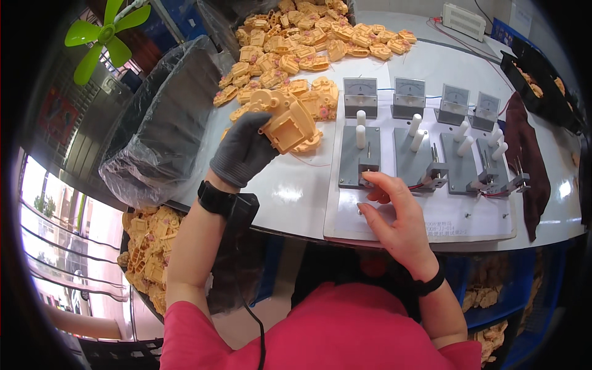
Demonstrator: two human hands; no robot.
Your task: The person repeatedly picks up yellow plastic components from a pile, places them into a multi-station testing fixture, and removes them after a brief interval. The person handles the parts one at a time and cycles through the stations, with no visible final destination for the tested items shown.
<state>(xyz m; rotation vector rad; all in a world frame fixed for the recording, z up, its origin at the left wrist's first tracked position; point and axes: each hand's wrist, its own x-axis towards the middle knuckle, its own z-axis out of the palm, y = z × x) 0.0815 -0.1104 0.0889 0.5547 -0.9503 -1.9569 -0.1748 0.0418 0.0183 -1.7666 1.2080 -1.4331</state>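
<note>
My left hand (246, 151), in a dark grey glove, is closed on a yellow-orange plastic housing (287, 131). The housing is tilted, with a square recess showing, and is held up over similar parts on the table. My bare right hand (399, 216) is at the front of the leftmost grey test fixture (349, 154). Its index fingertip touches the small grey block (369, 166) there, while the thumb stands apart below; the other fingers are partly curled. Two white pegs (361, 137) and a thin metal pin rise from this fixture. An analog meter (360, 97) stands behind it.
Right of it stand several similar fixtures (419, 154) with meters on a white board (394, 229). A heap of yellow-orange housings (308, 37) covers the table's far side. A plastic-lined bin (154, 129) stands left, a green fan (106, 34) beyond. A dark cloth (527, 166) lies right.
</note>
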